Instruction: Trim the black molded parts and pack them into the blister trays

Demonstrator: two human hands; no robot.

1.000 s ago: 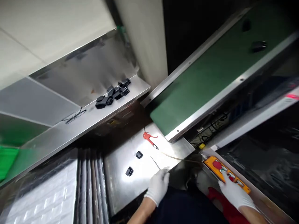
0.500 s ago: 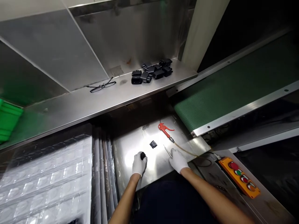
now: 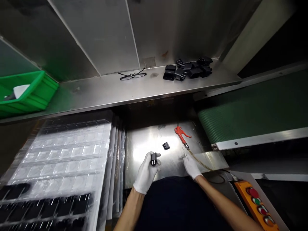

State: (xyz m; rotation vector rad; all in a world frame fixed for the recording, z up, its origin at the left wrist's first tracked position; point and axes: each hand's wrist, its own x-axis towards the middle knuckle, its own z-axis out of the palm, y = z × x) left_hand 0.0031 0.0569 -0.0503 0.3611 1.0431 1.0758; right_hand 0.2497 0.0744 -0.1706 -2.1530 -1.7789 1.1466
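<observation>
- Black plastic connector (image 3: 153, 159) is sitting in the left hand (image 3: 145, 173) at lower centre, fingers (image 3: 157, 163) pinching it tight.
- Right hand (image 3: 191, 166) is resting beside the red air gun (image 3: 181, 134); what its fingers hold is unclear.
- Other connectors (image 3: 190, 71) are piling on the upper shelf (image 3: 96, 93) and filling the clear tray's (image 3: 72, 154) bottom rows.

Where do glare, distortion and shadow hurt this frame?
Head view: glare whitens the steel work plate beside the left hand; wide-angle stretching skews the tray stack toward the lower-left corner; shadow hides detail under the steel shelf.

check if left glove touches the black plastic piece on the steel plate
Apart: the head view shows the steel plate between the left glove and the black plastic piece.
</observation>
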